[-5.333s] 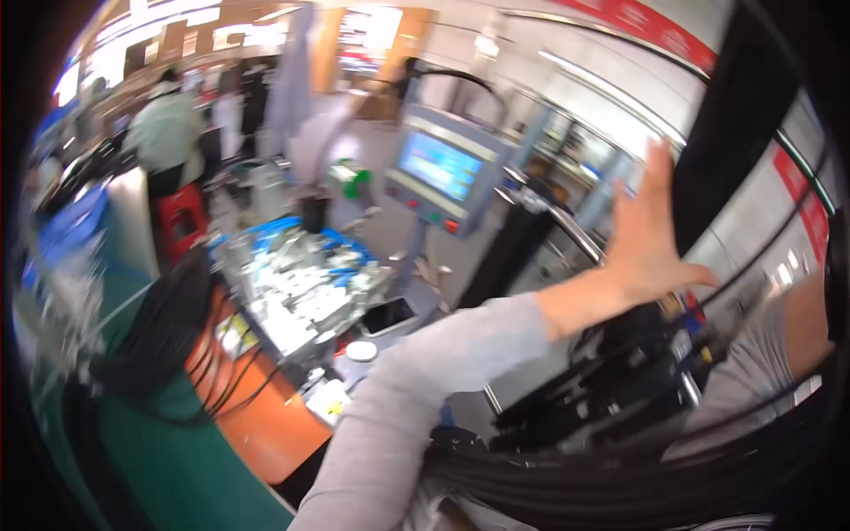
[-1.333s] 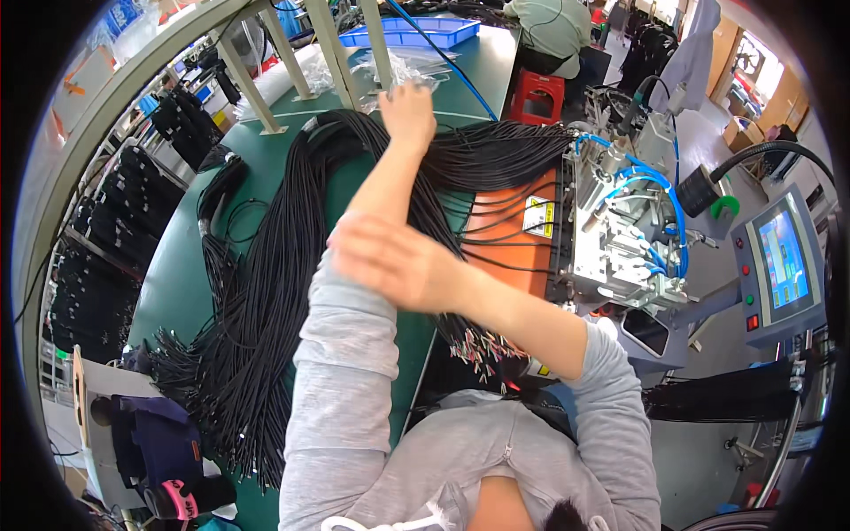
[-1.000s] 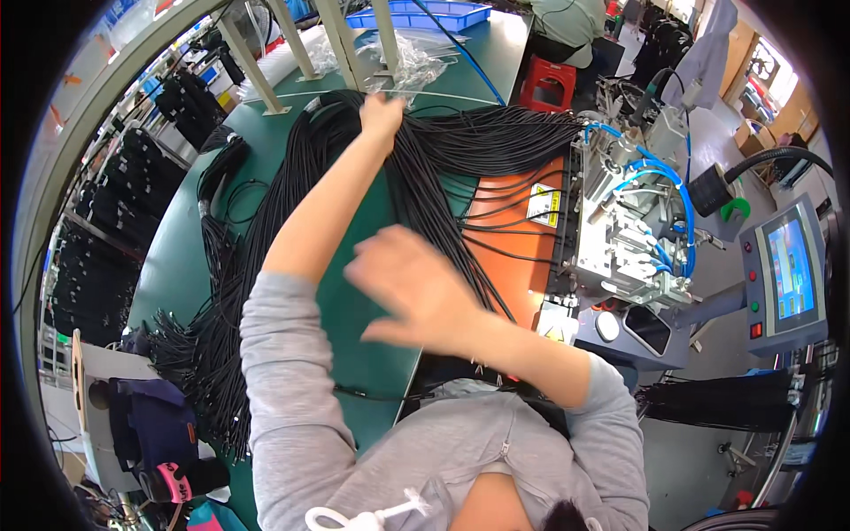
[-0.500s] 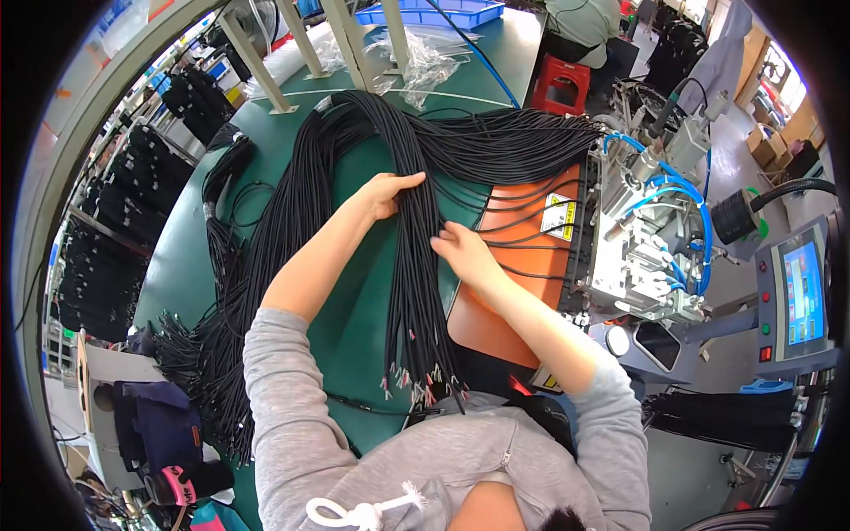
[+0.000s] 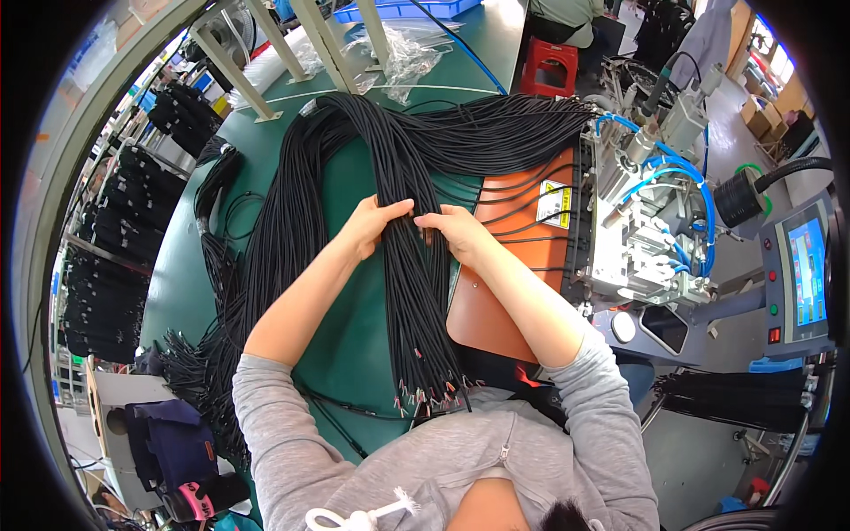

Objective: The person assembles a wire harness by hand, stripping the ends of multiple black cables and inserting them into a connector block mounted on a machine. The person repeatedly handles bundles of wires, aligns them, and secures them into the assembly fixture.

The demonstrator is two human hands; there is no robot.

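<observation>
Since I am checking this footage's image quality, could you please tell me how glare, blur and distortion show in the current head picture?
Head view: the metal machine glares nearly white in places; head view: the left hand, the right hand and the black cables look fairly sharp; head view: the pale frame at left is bowed by fisheye distortion, and the corners are black.

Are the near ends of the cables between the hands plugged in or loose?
Loose: the black cables end in fanned, coloured wire tips, with no socket visible on them.
</observation>
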